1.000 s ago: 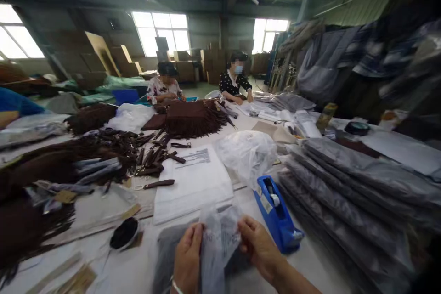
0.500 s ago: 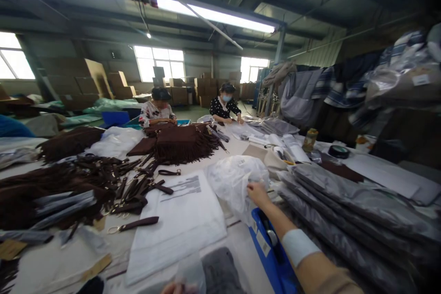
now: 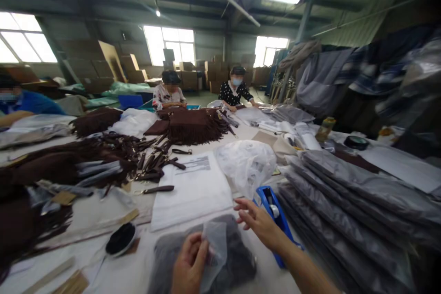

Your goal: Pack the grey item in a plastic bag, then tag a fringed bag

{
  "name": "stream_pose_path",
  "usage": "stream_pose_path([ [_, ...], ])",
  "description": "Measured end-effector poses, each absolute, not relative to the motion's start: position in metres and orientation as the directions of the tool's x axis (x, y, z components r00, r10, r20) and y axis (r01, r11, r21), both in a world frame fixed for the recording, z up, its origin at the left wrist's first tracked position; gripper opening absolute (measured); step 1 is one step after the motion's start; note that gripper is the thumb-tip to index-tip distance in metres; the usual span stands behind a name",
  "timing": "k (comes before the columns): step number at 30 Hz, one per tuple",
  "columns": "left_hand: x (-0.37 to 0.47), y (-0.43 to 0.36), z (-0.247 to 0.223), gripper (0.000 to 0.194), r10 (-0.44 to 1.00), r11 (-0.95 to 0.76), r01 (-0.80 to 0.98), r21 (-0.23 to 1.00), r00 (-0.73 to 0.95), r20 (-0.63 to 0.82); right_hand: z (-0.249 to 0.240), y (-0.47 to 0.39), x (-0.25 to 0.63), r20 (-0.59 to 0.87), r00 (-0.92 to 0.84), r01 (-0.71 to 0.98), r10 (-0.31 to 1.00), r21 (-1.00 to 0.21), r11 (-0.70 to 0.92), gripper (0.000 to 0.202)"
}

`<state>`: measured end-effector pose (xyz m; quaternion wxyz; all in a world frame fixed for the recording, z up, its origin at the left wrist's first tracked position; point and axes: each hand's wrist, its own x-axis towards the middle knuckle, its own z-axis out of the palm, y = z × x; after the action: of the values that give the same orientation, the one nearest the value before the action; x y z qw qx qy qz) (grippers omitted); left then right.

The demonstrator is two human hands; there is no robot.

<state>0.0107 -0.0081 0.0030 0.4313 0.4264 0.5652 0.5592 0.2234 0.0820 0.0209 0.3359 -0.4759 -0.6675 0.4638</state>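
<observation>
My left hand is at the bottom middle, pinching the flap of a clear plastic bag that lies over a dark grey folded garment on the table. My right hand hovers just to the right of it, fingers spread and holding nothing, beside a blue tape dispenser. Behind my right hand sits a crumpled clear bag. A stack of flat white printed bags lies in front of my left hand.
Rows of packed grey garments fill the right side. Brown fringed pieces and brown straps cover the left and middle. A black tape roll lies near left. Two people work at the far end; another person is at far left.
My right hand pulled back from the crumpled clear bag to beside the blue dispenser, open. My left hand stays on the clear bag flap. The camera tilted down again.
</observation>
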Motion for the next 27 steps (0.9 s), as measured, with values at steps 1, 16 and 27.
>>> stream_pose_path([
  [1,0.016,-0.013,0.007,0.040,0.976,0.022,-0.027,0.999,-0.214,-0.028,0.020,0.059,0.213,-0.029,-0.420,0.142,0.907,-0.989,0.034,0.044],
  [16,-0.013,-0.122,-0.019,0.045,0.885,-0.465,0.650,0.601,0.351,0.306,-0.009,-0.045,0.190,-0.217,-0.041,-0.506,0.975,-0.837,-0.208,0.030],
  [27,-0.045,-0.129,-0.021,0.023,0.782,-0.536,0.781,0.321,0.316,0.537,-0.011,-0.100,0.173,-0.251,-0.601,0.109,0.759,-0.966,-0.233,0.031],
])
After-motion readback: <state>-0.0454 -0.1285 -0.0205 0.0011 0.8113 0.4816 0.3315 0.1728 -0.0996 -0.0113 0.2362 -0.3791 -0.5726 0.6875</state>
